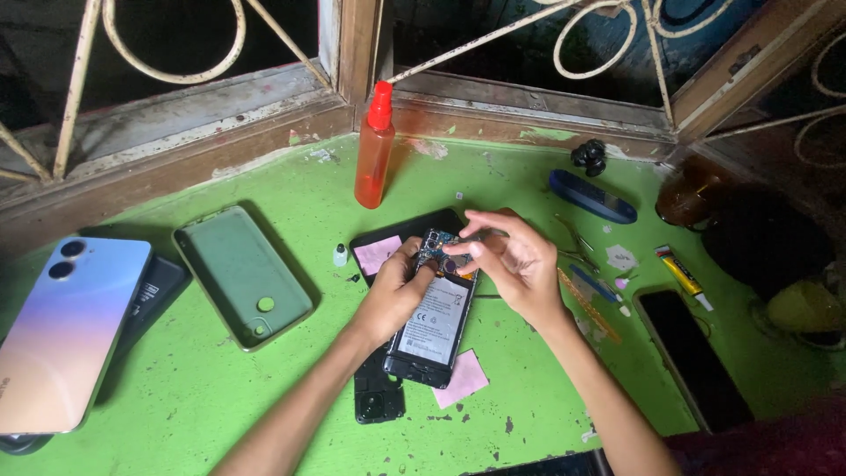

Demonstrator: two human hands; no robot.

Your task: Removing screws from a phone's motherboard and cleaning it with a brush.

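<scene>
A: Entry. Opened phone point(432, 317) lies back-up on the green table point(291, 405), near the middle, over a pink square point(462, 379) of paper or cloth. Back cover is off; battery and the circuit board at the top end are exposed.

B: Hands?

A: Left hand point(397, 295) lies along the phone's left edge, fingers curled onto the frame near the board, steadying it. Right hand point(515, 260) is above the top end, thumb and forefinger pinched together over the board. Whether they pinch a small part or a tool, I cannot tell; too small.

B: Handling judgement?

A: Light, stiff slab, probably slippery on its glass side. The bare board and any thin ribbon cables look fragile. Best held by the long side edges of the frame, not by battery or board.

B: Surroundings?

A: Orange bottle point(374, 154) with red cap beyond, green case point(242, 273) to the left, pale phone point(66, 330) far left, tweezers point(573, 238) right of the hands.
</scene>
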